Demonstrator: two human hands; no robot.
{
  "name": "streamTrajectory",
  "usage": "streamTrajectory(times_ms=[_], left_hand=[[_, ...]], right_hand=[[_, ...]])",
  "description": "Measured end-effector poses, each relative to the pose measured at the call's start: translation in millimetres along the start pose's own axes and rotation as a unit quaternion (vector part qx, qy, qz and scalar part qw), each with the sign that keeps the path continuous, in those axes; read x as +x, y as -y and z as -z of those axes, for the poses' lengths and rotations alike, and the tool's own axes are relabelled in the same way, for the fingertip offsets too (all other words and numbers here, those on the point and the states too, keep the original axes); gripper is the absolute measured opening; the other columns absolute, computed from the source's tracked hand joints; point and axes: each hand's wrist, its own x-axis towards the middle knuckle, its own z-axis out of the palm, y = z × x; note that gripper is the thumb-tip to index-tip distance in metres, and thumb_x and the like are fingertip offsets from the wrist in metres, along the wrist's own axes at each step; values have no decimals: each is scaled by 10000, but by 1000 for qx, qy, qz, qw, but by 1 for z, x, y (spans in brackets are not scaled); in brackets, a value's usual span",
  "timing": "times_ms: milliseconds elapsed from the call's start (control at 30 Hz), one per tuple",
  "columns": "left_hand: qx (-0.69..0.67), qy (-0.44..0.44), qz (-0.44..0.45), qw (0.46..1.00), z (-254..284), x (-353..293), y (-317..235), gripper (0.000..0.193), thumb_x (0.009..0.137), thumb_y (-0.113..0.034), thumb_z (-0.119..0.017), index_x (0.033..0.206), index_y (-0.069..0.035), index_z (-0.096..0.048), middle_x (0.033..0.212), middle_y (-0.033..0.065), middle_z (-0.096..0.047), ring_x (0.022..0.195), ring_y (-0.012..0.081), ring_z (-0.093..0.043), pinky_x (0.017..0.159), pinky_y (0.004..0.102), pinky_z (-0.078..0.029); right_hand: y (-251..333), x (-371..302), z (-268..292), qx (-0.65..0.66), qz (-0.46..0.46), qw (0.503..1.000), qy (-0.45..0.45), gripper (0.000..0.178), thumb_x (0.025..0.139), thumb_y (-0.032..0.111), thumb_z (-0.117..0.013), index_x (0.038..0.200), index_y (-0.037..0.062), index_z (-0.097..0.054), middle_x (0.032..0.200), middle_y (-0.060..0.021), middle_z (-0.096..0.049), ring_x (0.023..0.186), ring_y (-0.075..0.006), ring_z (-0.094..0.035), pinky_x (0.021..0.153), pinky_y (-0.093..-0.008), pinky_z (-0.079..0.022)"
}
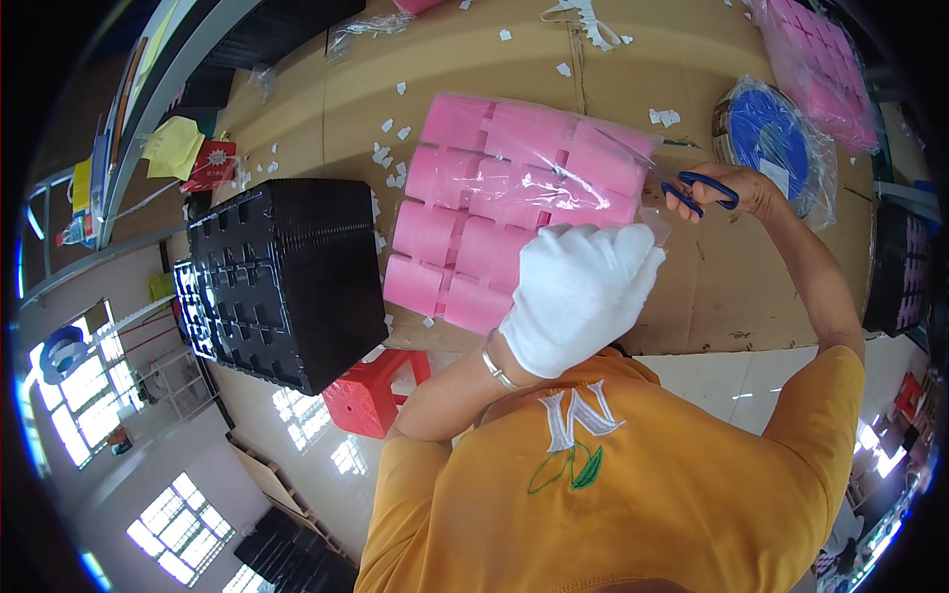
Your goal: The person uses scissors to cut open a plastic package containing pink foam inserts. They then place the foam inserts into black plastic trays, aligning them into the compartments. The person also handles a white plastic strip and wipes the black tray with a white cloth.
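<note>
A clear plastic bag (593, 188) wraps rows of pink foam-like blocks (494, 242) lying on the cardboard-covered table. My left hand (583, 292), in a white glove, is closed at the bag's near right corner, with a bit of loose film sticking out beside its fingers. In my bare right hand (751, 190) are scissors (722, 185) with dark blue handles. Their blades point left at the bag's right end, and the film partly hides the tips. I cannot tell whether the blades are apart.
A stack of black plastic trays (336, 287) stands left of the bag. A blue roll (766, 128) in plastic film and another wrapped pink pack (816, 69) lie at the right. White paper scraps (382, 154) dot the table. A red stool (361, 400) stands below its near edge.
</note>
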Motion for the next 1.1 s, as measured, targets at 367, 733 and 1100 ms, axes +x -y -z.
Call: streamTrajectory(times_ms=[367, 733, 1100], left_hand=[[28, 52, 8, 998, 2, -10, 1, 111, 791, -139, -669, 740, -101, -578, 606, 80, -555, 544, 296, -551, 503, 392, -444], [12, 60, 27, 998, 9, -20, 6, 115, 791, -135, -662, 732, -103, -568, 584, 81, -546, 532, 298, -542, 498, 395, -441], [-4, 35, -22, 999, -11, -26, 9, 178, 803, -158, -666, 709, -97, -528, 556, 89, -520, 501, 292, -530, 474, 391, -438]], right_hand=[[-5, 14, -2, 19, 64, 998, 17, 627, 848, 618, -592, 1038, 22, -620, 856, -30, -643, 743, -101, -597, 687, -230, -470], [17, 12, -5, -16, 39, 998, -54, 657, 823, 680, -571, 904, 32, -635, 749, -17, -617, 617, -83, -582, 563, -197, -463], [56, 45, -8, -96, 9, 994, -43, 635, 824, 689, -570, 846, 60, -658, 674, -2, -626, 564, -74, -602, 472, -190, -393]])
